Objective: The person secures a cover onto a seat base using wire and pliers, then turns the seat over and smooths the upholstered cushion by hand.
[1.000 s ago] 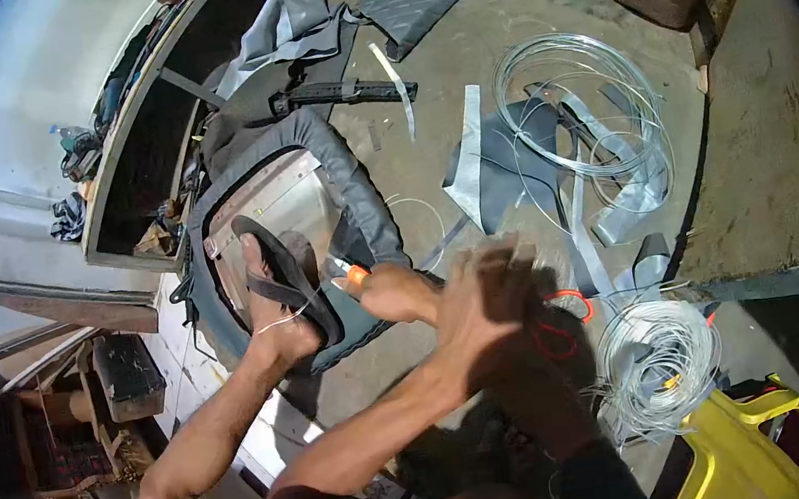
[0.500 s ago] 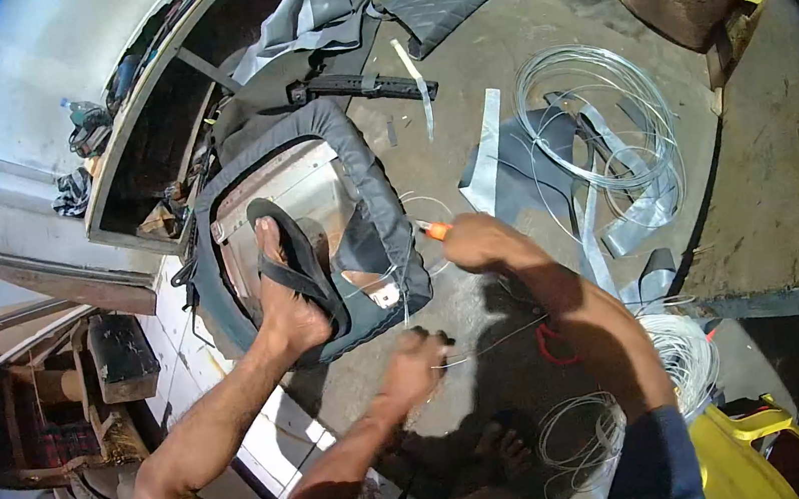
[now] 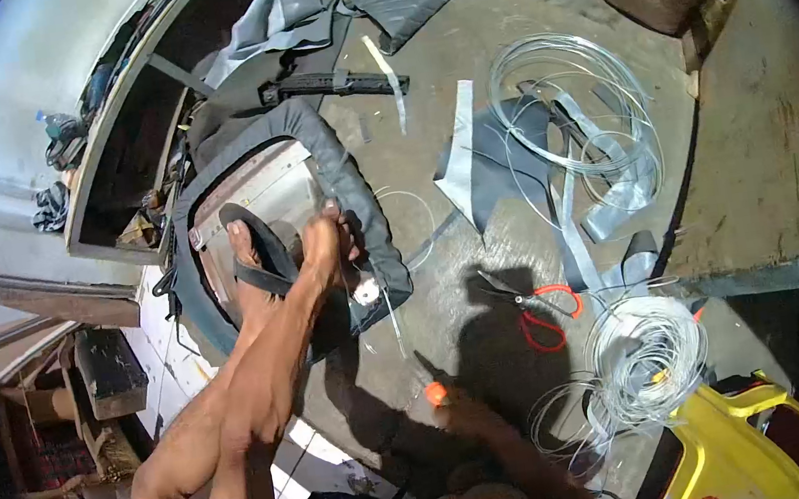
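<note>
A seat pad with a dark quilted cover (image 3: 367, 193) lies underside up, its metal base (image 3: 260, 187) showing. A foot in a black flip-flop (image 3: 259, 253) rests on the base. My left hand (image 3: 326, 239) is at the inner right edge of the cover, its fingers curled; what they pinch is hidden. Below the seat, my right hand (image 3: 461, 413) is closed round an orange-handled pointed tool (image 3: 435, 392), its dark tip directed up and left. Thin pale cord (image 3: 426, 221) loops out from the cover's right side, and a strand (image 3: 395, 321) hangs at its lower corner.
Red-handled scissors (image 3: 534, 311) lie open on the floor to the right. Coils of wire (image 3: 644, 116) and pale cord (image 3: 651, 358) sit further right, among grey fabric scraps (image 3: 508, 154). A yellow plastic object (image 3: 748, 446) stands at lower right, a wooden board (image 3: 763, 171) above it.
My left hand has moved up from below the seat to its inner edge. My right hand has drawn back down and left with the orange-handled tool, uncovering the scissors.
</note>
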Motion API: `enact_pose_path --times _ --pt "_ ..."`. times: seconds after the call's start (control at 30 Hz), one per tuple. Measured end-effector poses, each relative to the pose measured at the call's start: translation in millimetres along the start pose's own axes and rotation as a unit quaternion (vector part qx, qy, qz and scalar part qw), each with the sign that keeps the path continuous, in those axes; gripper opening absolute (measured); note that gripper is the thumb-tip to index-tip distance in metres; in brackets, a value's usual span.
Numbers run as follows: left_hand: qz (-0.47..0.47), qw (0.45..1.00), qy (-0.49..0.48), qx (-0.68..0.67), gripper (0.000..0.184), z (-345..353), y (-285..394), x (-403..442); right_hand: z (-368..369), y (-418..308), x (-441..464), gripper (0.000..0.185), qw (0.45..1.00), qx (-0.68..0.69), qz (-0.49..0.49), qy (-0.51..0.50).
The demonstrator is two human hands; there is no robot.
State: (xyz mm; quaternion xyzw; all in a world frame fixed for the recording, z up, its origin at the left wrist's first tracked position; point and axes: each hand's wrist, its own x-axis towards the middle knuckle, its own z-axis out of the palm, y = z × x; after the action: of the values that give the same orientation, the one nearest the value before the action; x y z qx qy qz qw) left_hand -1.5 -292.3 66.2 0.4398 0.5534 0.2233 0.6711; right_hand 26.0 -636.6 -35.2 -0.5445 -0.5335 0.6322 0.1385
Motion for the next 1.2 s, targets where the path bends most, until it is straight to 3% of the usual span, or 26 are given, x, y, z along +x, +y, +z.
enact_pose_path --times 0.03,0.07,0.1,0.13,0.17,0.2,0.27,0.3,0.33,0.37,0.43,0.5,0.6,0.63,0.67,0.73,0.77,0.83,0.87,0.9,0.93,0.97,1.0,1.03,1.07,1.2 --pt "-0.022 1.000 -0.015 0.012 0.028 5.5 -1.9 7.5 9.2 -1.5 11.2 0.034 0.999 0.000 -0.032 -0.017" --pt "-0.044 0.998 -0.031 0.025 0.026 13.7 -0.3 11.3 12.6 -7.9 25.7 0.035 0.984 -0.110 -0.134 0.044" --pt "0.039 0.977 -0.020 0.211 0.027 35.3 11.1 -15.2 21.8 -22.6 40.0 0.036 0.967 -0.161 -0.185 0.065" --pt "0.036 0.977 -0.016 0.211 0.027 50.0 14.4 -32.5 30.9 -37.6 53.9 0.037 0.945 -0.211 -0.233 0.092" --pt "0.030 0.965 -0.022 0.259 0.031 65.3 17.9 -45.8 30.1 -59.8 74.4 0.039 0.986 -0.025 -0.112 0.118" --pt "0.024 0.952 -0.028 0.305 0.035 76.6 18.6 -57.3 28.1 -70.5 82.9 0.041 0.977 0.162 0.018 0.137" --pt "0.081 0.939 -0.054 0.329 0.043 67.9 10.3 -51.0 8.7 -75.8 81.4 0.045 0.990 0.096 -0.012 0.107" --pt "0.037 0.976 -0.025 0.211 0.045 56.5 5.2 -54.7 15.8 -61.8 82.3 0.048 0.994 0.060 0.011 0.092" --pt "0.149 0.959 -0.006 0.243 0.040 41.5 -4.6 -53.9 22.0 -49.1 82.2 0.051 0.996 0.024 0.033 0.076" --pt "0.259 0.928 0.014 0.269 0.038 28.3 -11.2 -58.2 37.8 -12.4 86.3 0.050 0.938 0.028 -0.249 0.242" --pt "0.230 0.921 0.066 0.308 0.043 4.1 -28.8 -82.7 40.5 53.3 70.1 0.046 0.914 0.185 -0.300 0.200" --pt "0.203 0.934 0.042 0.291 0.053 -11.3 -68.9 -97.0 -23.2 25.6 4.8 0.041 0.964 0.264 -0.027 0.032" --pt "0.205 0.911 0.054 0.354 0.053 -3.5 -109.1 -111.4 -65.8 45.6 -10.4 0.037 0.962 0.264 0.043 0.053" --pt "0.202 0.887 0.070 0.410 0.054 3.4 -112.5 -117.8 -73.2 49.1 -8.1 0.036 0.954 0.292 0.060 0.041" --pt "0.155 0.916 0.084 0.360 0.048 14.5 -109.3 -118.5 -82.7 48.1 -7.5 0.035 0.944 0.319 0.079 0.031" --pt "0.149 0.900 0.084 0.400 0.044 13.9 -103.0 -113.0 -103.2 27.8 0.5 0.043 0.916 0.395 -0.075 0.014" --pt "0.144 0.882 0.080 0.442 0.039 11.8 -99.1 -109.6 -95.2 45.5 21.8 0.043 0.915 0.395 -0.078 0.013" --pt "0.114 0.893 0.042 0.433 0.032 -5.1 -101.4 -96.0 -73.4 85.3 72.9 0.041 0.953 0.280 -0.086 0.075" --pt "0.023 0.928 0.002 0.373 0.029 -14.8 -106.8 -81.7 -72.2 84.2 82.1 0.041 0.962 0.241 -0.089 0.096" --pt "-0.068 0.949 -0.037 0.306 0.026 -25.7 -112.2 -69.7 -74.9 86.6 88.1 0.041 0.956 0.043 -0.258 0.132" --pt "-0.148 0.968 -0.078 0.188 0.018 -29.8 -101.4 -72.7 -77.2 78.9 84.1 0.041 0.930 -0.059 -0.335 0.140" --pt "-0.149 0.967 -0.077 0.191 0.018 -43.0 -99.2 -64.9 -79.3 71.8 80.4 0.041 0.885 -0.154 -0.408 0.161" --pt "0.010 0.928 -0.084 0.362 0.013 -66.4 -105.5 -49.7 -77.5 52.3 69.2 0.043 0.927 0.079 -0.351 0.108" --pt "0.166 0.837 -0.090 0.513 0.011 -83.6 -106.5 -43.0 -83.0 30.6 57.3 0.047 0.925 0.303 -0.231 -0.010" --pt "0.164 0.841 -0.129 0.500 0.012 -85.4 -91.0 -46.3 -89.0 7.6 44.8 0.051 0.847 0.523 -0.077 -0.061" --pt "0.142 0.829 -0.111 0.530 0.018 -37.3 -36.6 -74.7 -85.7 -8.1 51.1 0.054 0.835 0.544 -0.067 -0.043"
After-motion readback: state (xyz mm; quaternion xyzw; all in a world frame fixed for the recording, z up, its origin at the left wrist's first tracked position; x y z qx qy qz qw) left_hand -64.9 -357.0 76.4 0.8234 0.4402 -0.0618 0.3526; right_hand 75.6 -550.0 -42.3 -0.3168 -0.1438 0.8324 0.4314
